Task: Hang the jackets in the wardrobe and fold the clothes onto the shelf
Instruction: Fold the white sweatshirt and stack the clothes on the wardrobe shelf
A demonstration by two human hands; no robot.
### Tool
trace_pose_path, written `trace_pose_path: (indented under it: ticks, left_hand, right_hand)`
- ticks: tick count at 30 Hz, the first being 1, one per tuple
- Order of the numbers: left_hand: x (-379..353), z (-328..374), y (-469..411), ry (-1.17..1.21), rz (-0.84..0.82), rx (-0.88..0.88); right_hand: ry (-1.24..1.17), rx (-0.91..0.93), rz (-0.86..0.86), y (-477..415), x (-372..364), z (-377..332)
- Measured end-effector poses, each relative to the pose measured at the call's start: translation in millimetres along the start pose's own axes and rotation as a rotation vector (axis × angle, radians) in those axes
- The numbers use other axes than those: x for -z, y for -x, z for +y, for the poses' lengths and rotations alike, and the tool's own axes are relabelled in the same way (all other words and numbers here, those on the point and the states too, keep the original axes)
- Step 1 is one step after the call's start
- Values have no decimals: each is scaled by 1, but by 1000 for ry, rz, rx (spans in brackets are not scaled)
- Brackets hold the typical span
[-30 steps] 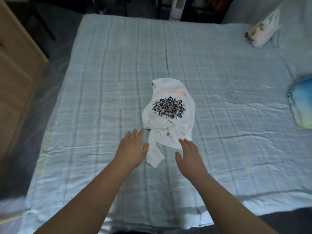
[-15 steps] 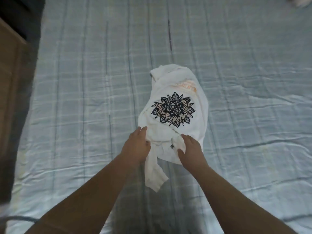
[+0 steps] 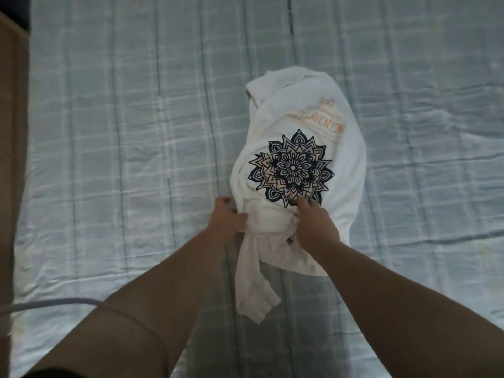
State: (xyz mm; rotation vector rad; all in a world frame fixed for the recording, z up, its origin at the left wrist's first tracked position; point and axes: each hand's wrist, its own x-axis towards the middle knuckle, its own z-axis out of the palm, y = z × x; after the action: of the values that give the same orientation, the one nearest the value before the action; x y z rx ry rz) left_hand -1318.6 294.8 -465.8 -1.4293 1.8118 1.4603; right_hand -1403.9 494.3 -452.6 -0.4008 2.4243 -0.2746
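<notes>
A crumpled white T-shirt (image 3: 338, 115) with a dark blue mandala print and faint orange lettering lies bunched on the bed. A loose strip of it trails toward me. My left hand (image 3: 225, 218) grips the shirt's near left edge, fingers curled into the fabric. My right hand (image 3: 313, 225) grips the bunched cloth just below the mandala.
The bed (image 3: 136, 132) is covered with a pale blue checked sheet that fills most of the view. A light wooden piece of furniture (image 3: 12, 132) stands along the left edge. A grey cable (image 3: 54, 302) crosses the lower left.
Both hands went from hovering open near the shirt to gripping its near edge. The view has moved closer to and lower over the shirt.
</notes>
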Motion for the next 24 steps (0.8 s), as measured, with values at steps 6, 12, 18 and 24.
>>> trace_pose_path:
  ticks: [6, 12, 18, 24]
  left_hand:
    - [17, 8, 33, 221, -51, 3]
    - [54, -2, 92, 637, -101, 11]
    - [81, -30, 157, 778, -188, -72]
    - [109, -46, 211, 831, -179, -206]
  right_hand:
    - [-326, -59, 123, 45, 7, 0]
    - [-634, -128, 296, 114, 30, 6]
    - [-963, -103, 365, 184, 59, -9]
    - [-1152, -68, 413, 246, 100, -26]
